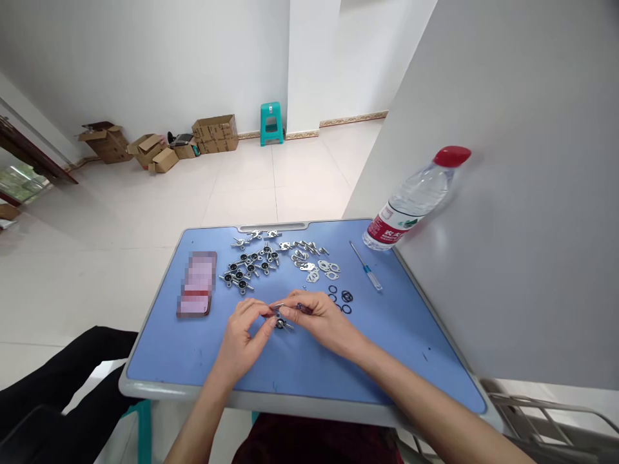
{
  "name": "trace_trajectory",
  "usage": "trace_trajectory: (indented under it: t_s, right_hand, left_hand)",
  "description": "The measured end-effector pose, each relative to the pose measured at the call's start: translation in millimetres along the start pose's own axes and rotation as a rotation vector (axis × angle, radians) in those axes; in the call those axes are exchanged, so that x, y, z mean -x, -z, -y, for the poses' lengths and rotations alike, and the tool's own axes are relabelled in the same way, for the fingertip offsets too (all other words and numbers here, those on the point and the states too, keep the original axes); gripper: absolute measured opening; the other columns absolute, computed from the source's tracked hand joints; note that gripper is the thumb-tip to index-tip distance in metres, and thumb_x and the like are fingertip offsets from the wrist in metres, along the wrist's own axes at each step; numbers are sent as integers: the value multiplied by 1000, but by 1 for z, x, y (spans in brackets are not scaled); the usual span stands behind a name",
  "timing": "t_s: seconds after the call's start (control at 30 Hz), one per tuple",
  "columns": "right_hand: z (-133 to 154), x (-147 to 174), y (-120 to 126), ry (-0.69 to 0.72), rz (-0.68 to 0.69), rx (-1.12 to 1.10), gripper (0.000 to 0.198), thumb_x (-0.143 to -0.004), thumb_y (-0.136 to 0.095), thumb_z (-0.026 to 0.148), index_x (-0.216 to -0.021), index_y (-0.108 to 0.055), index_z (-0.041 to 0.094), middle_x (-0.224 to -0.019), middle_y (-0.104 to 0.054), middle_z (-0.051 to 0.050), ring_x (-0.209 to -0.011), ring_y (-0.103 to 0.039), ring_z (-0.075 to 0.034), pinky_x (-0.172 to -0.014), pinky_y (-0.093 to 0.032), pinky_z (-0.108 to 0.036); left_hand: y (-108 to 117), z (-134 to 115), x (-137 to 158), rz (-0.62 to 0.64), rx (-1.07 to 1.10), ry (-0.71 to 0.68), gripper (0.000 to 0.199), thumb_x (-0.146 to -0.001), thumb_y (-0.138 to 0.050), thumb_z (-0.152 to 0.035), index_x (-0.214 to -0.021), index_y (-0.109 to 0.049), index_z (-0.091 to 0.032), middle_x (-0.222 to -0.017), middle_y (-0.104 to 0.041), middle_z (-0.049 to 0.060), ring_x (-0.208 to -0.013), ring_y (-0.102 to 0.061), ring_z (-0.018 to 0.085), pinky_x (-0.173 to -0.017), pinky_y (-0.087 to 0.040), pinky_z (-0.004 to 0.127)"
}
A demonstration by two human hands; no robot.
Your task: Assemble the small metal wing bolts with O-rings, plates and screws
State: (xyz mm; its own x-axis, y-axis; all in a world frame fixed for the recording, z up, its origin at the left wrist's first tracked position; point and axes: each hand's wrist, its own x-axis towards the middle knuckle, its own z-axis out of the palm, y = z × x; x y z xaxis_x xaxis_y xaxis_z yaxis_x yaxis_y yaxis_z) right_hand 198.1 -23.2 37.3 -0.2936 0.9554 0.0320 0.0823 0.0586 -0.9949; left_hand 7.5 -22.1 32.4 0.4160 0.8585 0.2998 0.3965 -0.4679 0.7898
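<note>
My left hand [246, 335] and my right hand [316, 319] meet over the middle of the blue table [169, 348], pinching one small metal part with a black centre [280, 322] between their fingertips. Beyond them lie a cluster of assembled metal parts with black centres [246, 265], a pile of bare metal brackets and plates [309, 258], and several black rubber rings [341, 298] just right of my right hand.
A small screwdriver [366, 265] lies at the right of the table. A water bottle with a red cap [411, 203] leans against the grey wall. A blurred flat object [197, 283] lies at the left. Cardboard boxes [213, 134] and a teal stool [271, 122] stand far back.
</note>
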Motion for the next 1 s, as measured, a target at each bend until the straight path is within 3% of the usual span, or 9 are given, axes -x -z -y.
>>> trace_trajectory:
  t_s: [0.2,0.57,0.77,1.0]
  right_hand:
    - [-5,1,-5,56,-1,63,23,-91,-59,37,-100,-78,27,-78,-62,-3,-74,-56,-16,-70,-44,-30]
    - [13,3,3,-6,-92,202,17,-86,-60,32,-81,-71,20,-76,-64,-2,-67,-54,-14,-60,-41,-26]
    - [12,3,-2,-38,-34,169,15,-83,-60,31,-78,-68,20,-75,-66,-1,-67,-53,-14,-62,-42,-26]
    - [13,9,2,100,-75,459,8,-86,-52,20,-81,-57,21,-70,-63,1,-57,-52,-12,-56,-39,-23]
  left_hand:
    - [1,2,0,-36,16,-33,19,-96,-51,-22,-79,-57,-20,-77,-61,1,-76,-55,17,-77,-41,31]
    - [3,-1,0,3,-16,-34,19,-95,-50,-24,-80,-60,-20,-78,-63,2,-76,-56,18,-79,-41,33]
    - [2,0,-1,11,-22,-38,24,-96,-51,-30,-79,-64,-21,-76,-65,3,-75,-58,18,-78,-43,34]
    - [0,-2,1,-84,-99,-69,13,-95,-52,-22,-100,-65,-21,-84,-67,3,-80,-60,18,-79,-43,34]
